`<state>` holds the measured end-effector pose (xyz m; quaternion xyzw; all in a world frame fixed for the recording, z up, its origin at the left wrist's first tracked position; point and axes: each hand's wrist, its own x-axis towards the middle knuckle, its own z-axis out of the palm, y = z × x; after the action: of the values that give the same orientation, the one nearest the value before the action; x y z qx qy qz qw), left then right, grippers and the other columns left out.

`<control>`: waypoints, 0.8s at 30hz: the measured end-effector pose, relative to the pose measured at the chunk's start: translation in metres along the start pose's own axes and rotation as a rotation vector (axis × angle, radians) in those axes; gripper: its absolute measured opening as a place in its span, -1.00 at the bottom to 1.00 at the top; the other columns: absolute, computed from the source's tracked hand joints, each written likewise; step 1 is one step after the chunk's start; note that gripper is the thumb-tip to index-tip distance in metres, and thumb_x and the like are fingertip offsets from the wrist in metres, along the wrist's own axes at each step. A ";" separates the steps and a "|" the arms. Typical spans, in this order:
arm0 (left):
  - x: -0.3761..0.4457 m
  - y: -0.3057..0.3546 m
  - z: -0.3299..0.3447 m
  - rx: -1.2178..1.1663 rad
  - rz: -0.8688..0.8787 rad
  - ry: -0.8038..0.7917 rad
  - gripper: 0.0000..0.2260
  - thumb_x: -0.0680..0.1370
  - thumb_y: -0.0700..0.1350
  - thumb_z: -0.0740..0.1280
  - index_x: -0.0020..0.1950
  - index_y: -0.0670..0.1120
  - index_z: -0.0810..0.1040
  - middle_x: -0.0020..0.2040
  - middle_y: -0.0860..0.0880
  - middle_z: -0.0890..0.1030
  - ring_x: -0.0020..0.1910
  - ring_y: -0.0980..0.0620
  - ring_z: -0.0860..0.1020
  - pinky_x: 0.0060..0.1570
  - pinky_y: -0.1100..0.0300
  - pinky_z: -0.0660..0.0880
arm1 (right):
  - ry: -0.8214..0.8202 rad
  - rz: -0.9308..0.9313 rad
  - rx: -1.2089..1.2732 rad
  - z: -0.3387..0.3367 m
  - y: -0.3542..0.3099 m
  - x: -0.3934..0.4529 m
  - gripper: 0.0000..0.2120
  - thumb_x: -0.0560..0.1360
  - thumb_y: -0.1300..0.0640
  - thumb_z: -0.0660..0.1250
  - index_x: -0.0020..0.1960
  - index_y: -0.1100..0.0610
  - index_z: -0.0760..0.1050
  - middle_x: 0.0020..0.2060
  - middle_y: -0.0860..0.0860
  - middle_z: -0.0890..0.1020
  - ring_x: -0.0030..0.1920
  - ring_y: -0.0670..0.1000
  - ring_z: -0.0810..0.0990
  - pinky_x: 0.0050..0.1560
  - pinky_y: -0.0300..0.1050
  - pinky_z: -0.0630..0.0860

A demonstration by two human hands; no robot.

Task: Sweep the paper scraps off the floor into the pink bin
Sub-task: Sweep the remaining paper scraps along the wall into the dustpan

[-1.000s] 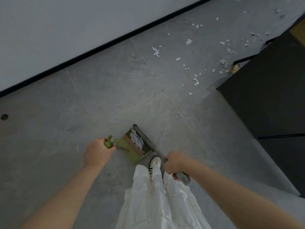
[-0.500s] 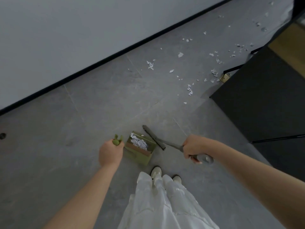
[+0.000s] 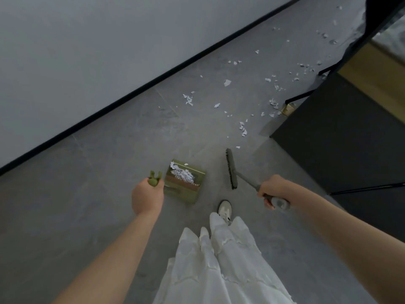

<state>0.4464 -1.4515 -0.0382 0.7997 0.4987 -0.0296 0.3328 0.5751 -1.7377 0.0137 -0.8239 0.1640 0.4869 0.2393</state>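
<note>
Hands: my left hand (image 3: pixel 147 199) grips the green plastic dustpan (image 3: pixel 185 183) by its handle, my right hand (image 3: pixel 272 190) grips the grey long-handled brush (image 3: pixel 231 168).
Dustpan: white torn paper heaped inside.
Floor further out: loose paper scraps (image 3: pixel 242 128) scattered toward the black cabinet (image 3: pixel 341 137).

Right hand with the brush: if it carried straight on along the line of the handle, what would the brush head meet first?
Judging loosely, since depth is unclear: the right hand aims the brush up-left past the dustpan, so bare floor comes first, then the paper scraps.
</note>
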 end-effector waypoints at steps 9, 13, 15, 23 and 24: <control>0.058 0.093 0.027 0.013 0.057 0.037 -0.75 0.53 -0.04 0.39 -0.12 -0.24 0.60 -0.12 -0.31 0.62 -0.10 -0.31 0.55 -0.25 0.08 0.30 | -0.020 0.181 0.463 -0.072 -0.028 0.070 -0.86 0.57 0.37 0.17 -0.16 0.23 0.31 -0.22 0.15 0.38 -0.37 0.07 0.42 -0.62 -0.20 0.48; 0.085 0.136 0.032 0.004 0.037 0.065 -0.73 0.53 -0.04 0.39 -0.11 -0.26 0.61 -0.11 -0.33 0.62 -0.09 -0.33 0.56 -0.24 0.09 0.30 | -0.045 0.242 0.541 -0.103 -0.038 0.102 -0.91 0.58 0.34 0.15 -0.09 0.22 0.30 -0.14 0.15 0.38 -0.41 0.05 0.46 -0.61 -0.21 0.48; 0.103 0.159 0.038 -0.008 0.017 0.079 -0.74 0.53 -0.04 0.39 -0.10 -0.27 0.61 -0.11 -0.33 0.62 -0.08 -0.33 0.56 -0.23 0.09 0.29 | -0.071 0.259 0.592 -0.119 -0.049 0.118 -0.87 0.59 0.35 0.13 -0.12 0.21 0.27 -0.21 0.16 0.37 -0.59 0.02 0.47 -0.65 -0.23 0.44; 0.170 0.219 0.050 -0.044 -0.011 0.135 -0.72 0.52 -0.02 0.39 -0.12 -0.27 0.60 -0.16 -0.34 0.60 -0.13 -0.32 0.55 -0.24 0.08 0.30 | -0.120 0.260 0.885 -0.149 -0.123 0.162 -0.78 0.57 0.41 0.03 -0.20 0.19 0.21 -0.31 0.09 0.30 -0.38 -0.01 0.32 -0.63 -0.28 0.43; 0.181 0.227 0.052 -0.050 -0.010 0.136 -0.72 0.52 -0.03 0.39 -0.14 -0.27 0.60 -0.18 -0.33 0.60 -0.15 -0.32 0.55 -0.25 0.08 0.31 | -0.125 0.267 0.904 -0.152 -0.136 0.169 -0.79 0.56 0.40 0.03 -0.20 0.19 0.21 -0.31 0.09 0.31 -0.38 -0.02 0.32 -0.63 -0.27 0.42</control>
<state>0.7376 -1.4033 -0.0330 0.7888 0.5249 0.0357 0.3179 0.8331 -1.7149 -0.0407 -0.5782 0.4491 0.4419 0.5184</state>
